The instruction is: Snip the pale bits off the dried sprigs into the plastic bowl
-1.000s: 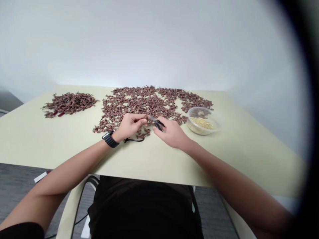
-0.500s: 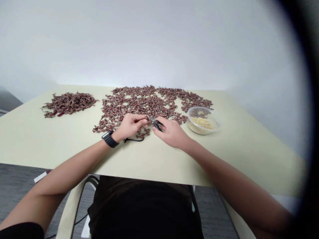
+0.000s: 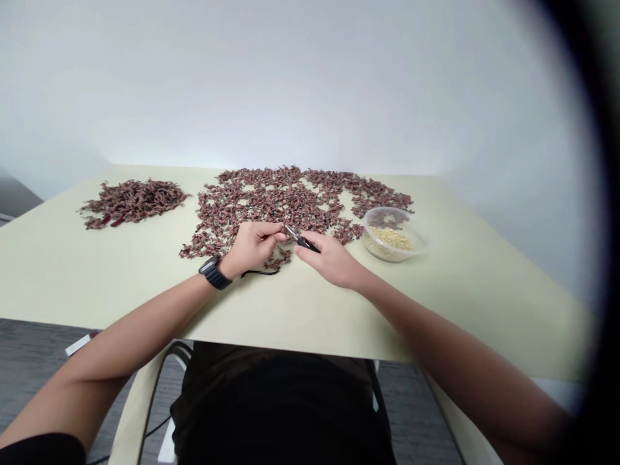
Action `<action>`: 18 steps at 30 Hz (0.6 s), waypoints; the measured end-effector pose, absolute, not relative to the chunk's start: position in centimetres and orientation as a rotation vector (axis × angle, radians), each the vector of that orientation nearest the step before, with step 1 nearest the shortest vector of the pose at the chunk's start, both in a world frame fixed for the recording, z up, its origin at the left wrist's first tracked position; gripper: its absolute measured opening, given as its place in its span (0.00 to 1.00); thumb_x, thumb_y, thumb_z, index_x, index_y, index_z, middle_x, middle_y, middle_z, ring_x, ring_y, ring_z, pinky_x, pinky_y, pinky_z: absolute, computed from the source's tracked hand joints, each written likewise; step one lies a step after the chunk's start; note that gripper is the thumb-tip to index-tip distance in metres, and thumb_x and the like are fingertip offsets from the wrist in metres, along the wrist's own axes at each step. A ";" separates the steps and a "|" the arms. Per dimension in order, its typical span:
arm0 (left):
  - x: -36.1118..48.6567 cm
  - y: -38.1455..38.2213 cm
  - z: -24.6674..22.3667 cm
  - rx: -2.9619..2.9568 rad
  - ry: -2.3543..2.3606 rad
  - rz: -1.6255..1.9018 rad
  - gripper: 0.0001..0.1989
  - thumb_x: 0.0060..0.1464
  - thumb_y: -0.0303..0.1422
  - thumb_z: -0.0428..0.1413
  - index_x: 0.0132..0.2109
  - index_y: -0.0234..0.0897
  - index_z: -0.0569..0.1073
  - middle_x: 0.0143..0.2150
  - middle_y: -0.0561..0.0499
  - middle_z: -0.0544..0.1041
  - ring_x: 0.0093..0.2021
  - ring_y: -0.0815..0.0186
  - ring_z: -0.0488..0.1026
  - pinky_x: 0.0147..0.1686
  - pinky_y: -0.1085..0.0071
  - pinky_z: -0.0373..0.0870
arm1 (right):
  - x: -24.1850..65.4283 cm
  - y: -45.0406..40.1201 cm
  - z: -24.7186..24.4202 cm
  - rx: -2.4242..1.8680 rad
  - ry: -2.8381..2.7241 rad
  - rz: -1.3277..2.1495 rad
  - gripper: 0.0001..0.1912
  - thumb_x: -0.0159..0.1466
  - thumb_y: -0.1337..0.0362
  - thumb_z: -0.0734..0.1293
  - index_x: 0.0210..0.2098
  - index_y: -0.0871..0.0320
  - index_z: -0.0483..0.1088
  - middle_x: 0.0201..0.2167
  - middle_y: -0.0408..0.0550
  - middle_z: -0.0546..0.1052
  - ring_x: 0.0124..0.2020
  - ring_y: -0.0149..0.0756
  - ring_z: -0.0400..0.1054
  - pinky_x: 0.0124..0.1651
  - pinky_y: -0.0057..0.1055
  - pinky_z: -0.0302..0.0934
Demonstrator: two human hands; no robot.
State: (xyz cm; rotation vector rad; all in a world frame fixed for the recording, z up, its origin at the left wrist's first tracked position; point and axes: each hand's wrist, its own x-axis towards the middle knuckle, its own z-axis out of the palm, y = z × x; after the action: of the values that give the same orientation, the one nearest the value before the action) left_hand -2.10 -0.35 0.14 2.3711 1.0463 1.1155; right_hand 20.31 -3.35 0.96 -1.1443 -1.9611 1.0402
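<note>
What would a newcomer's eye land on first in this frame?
The wide patch of small reddish-brown pieces spread across the far half of the pale table stands out first, with a denser heap to its left. At the centre, the right hand holds small black-handled snips up to the left hand, which wears a black watch. A clear plastic tub of pale yellow bits sits at the right.

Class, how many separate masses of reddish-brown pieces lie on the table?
2: a dense heap at the far left, and a wide, loose spread in the middle.
</note>
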 end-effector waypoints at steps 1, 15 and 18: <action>-2.2 -0.2 -0.2 2.448 1.057 1.171 0.13 0.65 0.31 0.54 0.35 0.32 0.79 0.26 0.51 0.76 0.27 0.70 0.71 0.30 0.75 0.64 | 20.2 -3.4 1.1 -1.140 -1.874 1.212 0.13 0.66 0.53 0.65 0.32 0.55 0.65 0.25 0.39 0.61 0.25 0.28 0.53 0.25 0.27 0.45; -2.4 0.1 -0.2 2.494 1.128 1.095 0.13 0.65 0.31 0.54 0.33 0.33 0.78 0.25 0.52 0.74 0.26 0.71 0.69 0.29 0.74 0.61 | 20.7 -3.1 1.5 -1.170 -1.792 1.235 0.14 0.66 0.50 0.64 0.35 0.55 0.65 0.23 0.38 0.58 0.22 0.29 0.47 0.25 0.29 0.42; -2.3 0.1 0.0 2.249 1.105 1.009 0.17 0.66 0.37 0.54 0.32 0.33 0.77 0.22 0.54 0.71 0.23 0.72 0.66 0.27 0.75 0.61 | 20.7 -3.0 1.0 -1.220 -2.050 0.591 0.12 0.65 0.54 0.66 0.34 0.55 0.65 0.23 0.39 0.64 0.24 0.31 0.55 0.31 0.31 0.46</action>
State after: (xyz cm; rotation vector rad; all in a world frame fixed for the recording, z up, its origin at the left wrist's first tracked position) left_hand -2.32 0.08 -0.03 2.2493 1.1051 1.0093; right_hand 20.73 -3.03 0.99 -1.2203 -2.0498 0.5911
